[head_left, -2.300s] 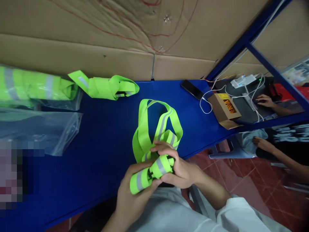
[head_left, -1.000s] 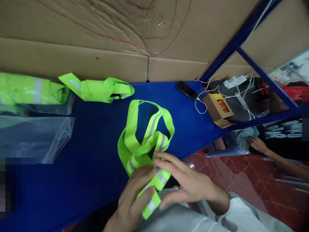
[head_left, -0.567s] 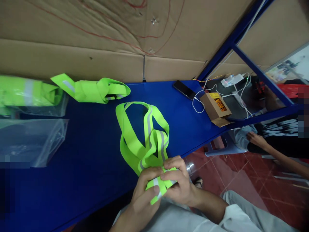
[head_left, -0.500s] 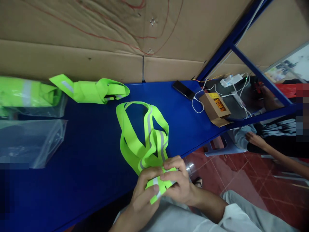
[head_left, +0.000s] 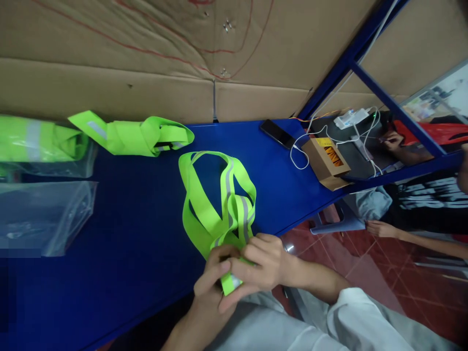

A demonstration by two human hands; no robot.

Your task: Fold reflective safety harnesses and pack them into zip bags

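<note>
A neon-yellow reflective strap (head_left: 199,204) with grey stripes lies in loose loops on the blue table, its near end gathered in my hands at the front edge. My left hand (head_left: 215,282) is closed round this end from the left. From the right, my right hand (head_left: 261,261) grips the same folded piece, its fingers overlapping the left ones. A short bit of strap with a silver patch shows between the hands; the rest of the fold is hidden by my fingers.
On the blue table (head_left: 146,214) lie another folded neon strap (head_left: 131,138), a bagged neon roll (head_left: 44,141), a clear plastic bag (head_left: 47,214), a black phone (head_left: 277,134) and an open cardboard box (head_left: 325,158). A blue frame (head_left: 397,109) stands at right, with a co-worker's hand (head_left: 382,229) beyond.
My right hand has moved left over the folded strap end and now covers more of it. The hands are closer together. The loops on the table have barely moved.
</note>
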